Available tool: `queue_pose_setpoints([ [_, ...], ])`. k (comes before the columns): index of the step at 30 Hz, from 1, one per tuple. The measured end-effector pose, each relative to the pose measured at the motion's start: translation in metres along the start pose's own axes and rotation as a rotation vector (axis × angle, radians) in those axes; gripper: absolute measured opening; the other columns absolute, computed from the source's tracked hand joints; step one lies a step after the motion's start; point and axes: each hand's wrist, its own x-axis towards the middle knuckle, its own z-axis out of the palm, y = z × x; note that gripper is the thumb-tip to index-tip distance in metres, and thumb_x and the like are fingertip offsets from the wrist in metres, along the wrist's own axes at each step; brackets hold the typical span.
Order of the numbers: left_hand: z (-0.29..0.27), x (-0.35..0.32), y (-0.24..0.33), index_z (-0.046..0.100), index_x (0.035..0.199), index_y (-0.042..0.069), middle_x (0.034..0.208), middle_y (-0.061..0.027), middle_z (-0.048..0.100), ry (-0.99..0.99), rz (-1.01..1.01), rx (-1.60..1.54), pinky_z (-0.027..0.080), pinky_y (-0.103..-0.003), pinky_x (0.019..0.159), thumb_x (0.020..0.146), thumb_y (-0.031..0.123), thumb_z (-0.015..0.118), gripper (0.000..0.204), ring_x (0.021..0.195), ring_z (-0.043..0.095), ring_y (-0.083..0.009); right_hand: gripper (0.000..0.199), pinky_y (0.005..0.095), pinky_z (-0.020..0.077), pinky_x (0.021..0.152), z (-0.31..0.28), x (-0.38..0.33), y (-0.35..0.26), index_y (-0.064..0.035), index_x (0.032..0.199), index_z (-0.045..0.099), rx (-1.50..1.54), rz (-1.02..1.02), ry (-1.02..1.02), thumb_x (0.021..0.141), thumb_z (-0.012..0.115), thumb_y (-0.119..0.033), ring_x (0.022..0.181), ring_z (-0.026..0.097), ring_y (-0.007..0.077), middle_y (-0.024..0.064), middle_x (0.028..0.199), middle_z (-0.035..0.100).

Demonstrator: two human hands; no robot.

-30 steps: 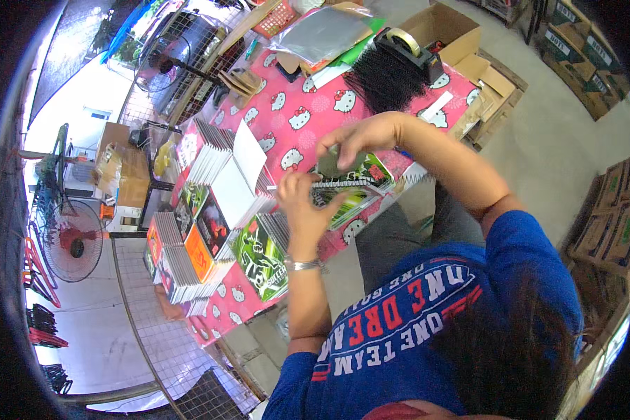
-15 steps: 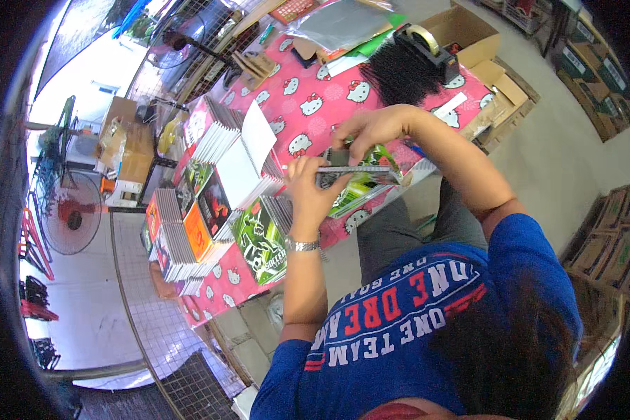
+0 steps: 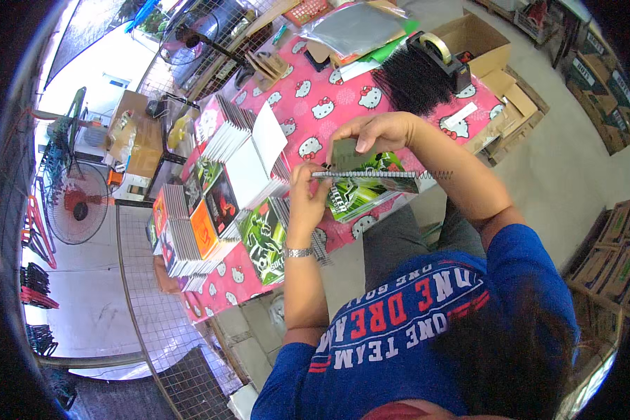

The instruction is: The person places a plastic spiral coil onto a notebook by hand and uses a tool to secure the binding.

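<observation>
My left hand (image 3: 309, 197) is closed on the left end of a spiral notebook (image 3: 381, 183), which I see almost edge-on. A thin dark wire coil (image 3: 437, 175) runs along its spine and sticks out past the right end. On the far side of the spine, my right hand (image 3: 379, 131) pinches a small grey-green flat piece (image 3: 348, 155), thumb on its face. Beneath lie green soccer-cover notebooks (image 3: 350, 203), partly hidden. Left of my left wrist, another stack of green notebooks (image 3: 262, 241) lies on the pink patterned tablecloth (image 3: 308, 112).
More notebook stacks (image 3: 182, 231) fill the table's left part, some with white pages (image 3: 248, 171) up. At the far right are a heap of black coils (image 3: 413, 80), a tape dispenser (image 3: 441, 59) and a cardboard box (image 3: 479, 42). A fan (image 3: 77, 203) stands left.
The coil now extends beyond the notebook's right end. More of the grey-green piece shows under my right hand, whose fingers have shifted. The whole view has moved slightly.
</observation>
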Motion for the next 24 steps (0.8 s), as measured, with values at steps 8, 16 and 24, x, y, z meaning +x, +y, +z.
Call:
queue_pose_setpoints([
  [8,-0.002,0.0,-0.009,0.055,0.1,0.0,0.095,-0.0101,0.054,-0.133,-0.259,-0.282,0.046,-0.029,0.079,0.084,-0.003,0.062,0.017,0.089,0.057,-0.0193,0.055,0.0286,0.0464,0.086,-0.01,0.018,-0.004,0.0023,0.121,0.057,-0.056,0.062,-0.05,0.074,0.068,-0.025,0.099,0.059,0.014,0.0072,0.109,0.064],
  [16,0.003,0.002,-0.018,0.055,0.104,0.0,0.098,-0.0071,0.054,-0.046,-0.135,-0.303,0.048,-0.027,0.074,0.085,-0.001,0.064,0.021,0.083,0.058,-0.0151,0.06,0.0342,0.0478,0.085,-0.019,0.023,0.023,-0.0074,0.122,0.058,-0.082,0.148,0.352,0.073,0.072,-0.039,0.099,0.058,0.0224,0.0089,0.109,0.06],
  [24,0.006,-0.006,-0.023,0.057,0.102,0.002,0.09,-0.0076,0.059,-0.039,-0.189,-0.219,0.047,-0.028,0.068,0.086,0.009,0.067,0.02,0.078,0.06,-0.015,0.049,0.0512,0.045,0.083,-0.008,0.007,0.032,-0.017,0.113,0.065,-1.277,0.227,0.552,0.087,0.052,-0.057,0.112,0.051,0.039,0.0139,0.116,0.057],
])
